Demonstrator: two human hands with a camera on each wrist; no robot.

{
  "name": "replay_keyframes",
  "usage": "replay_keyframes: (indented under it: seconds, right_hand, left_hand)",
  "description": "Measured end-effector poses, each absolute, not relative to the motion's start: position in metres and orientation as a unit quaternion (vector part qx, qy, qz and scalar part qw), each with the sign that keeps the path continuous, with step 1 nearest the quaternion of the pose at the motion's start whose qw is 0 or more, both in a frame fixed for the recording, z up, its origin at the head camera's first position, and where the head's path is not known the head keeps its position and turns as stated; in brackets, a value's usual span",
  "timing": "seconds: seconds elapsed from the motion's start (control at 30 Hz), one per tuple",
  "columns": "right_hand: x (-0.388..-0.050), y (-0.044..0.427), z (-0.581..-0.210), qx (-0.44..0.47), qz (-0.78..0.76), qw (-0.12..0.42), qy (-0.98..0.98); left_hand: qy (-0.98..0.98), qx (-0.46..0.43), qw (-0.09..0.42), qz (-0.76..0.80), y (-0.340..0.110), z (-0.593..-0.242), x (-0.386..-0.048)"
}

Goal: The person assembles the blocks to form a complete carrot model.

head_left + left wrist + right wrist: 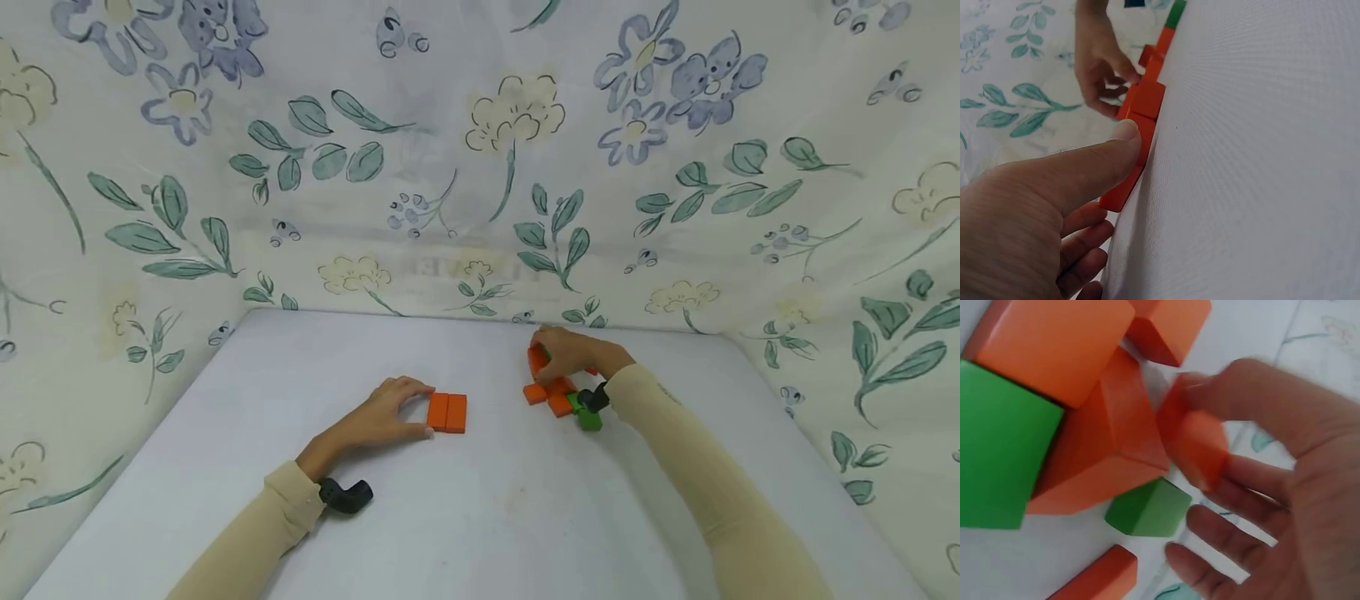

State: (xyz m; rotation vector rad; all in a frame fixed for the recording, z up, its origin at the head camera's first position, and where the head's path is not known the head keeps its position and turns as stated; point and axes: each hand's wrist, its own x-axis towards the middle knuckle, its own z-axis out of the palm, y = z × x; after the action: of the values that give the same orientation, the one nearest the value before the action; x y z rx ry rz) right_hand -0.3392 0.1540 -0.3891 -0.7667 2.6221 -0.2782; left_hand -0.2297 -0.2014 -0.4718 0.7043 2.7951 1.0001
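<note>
Two orange blocks point(457, 413) lie side by side, touching, on the white table. My left hand point(378, 414) rests at their left, thumb and index finger at the two ends of the nearer orange block; the left wrist view shows the thumb point(1124, 132) against it. Over a loose pile at the right, my right hand point(570, 350) pinches an orange block point(1200, 440) between thumb and fingers, blurred in the right wrist view. Close by are a large orange block point(1094, 450), green blocks point(1000, 447) and another orange block point(1175, 325).
The white table point(480, 517) meets a flowered cloth point(450, 208) at its back and sides. At the pile's near edge sits a green block point(589, 419). Each wrist wears a black camera piece point(347, 496).
</note>
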Motion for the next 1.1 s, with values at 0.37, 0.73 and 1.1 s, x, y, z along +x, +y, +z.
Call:
replay_keyframes:
  seconds: [0.37, 0.73, 1.1]
  right_hand:
    - [-0.332, 0.169, -0.378, -0.263, -0.228, 0.075, 0.934]
    - [-0.271, 0.162, -0.399, -0.314, -0.348, 0.002, 0.883]
    - [-0.241, 0.14, -0.412, -0.325, -0.36, -0.041, 0.873]
  left_hand:
    - [0.915, 0.234, 0.045, 0.325, -0.2, -0.471, -0.229]
    - [0.918, 0.226, 0.043, 0.324, -0.202, -0.474, -0.222]
    - [0.92, 0.233, 0.035, 0.314, -0.2, -0.469, -0.228]
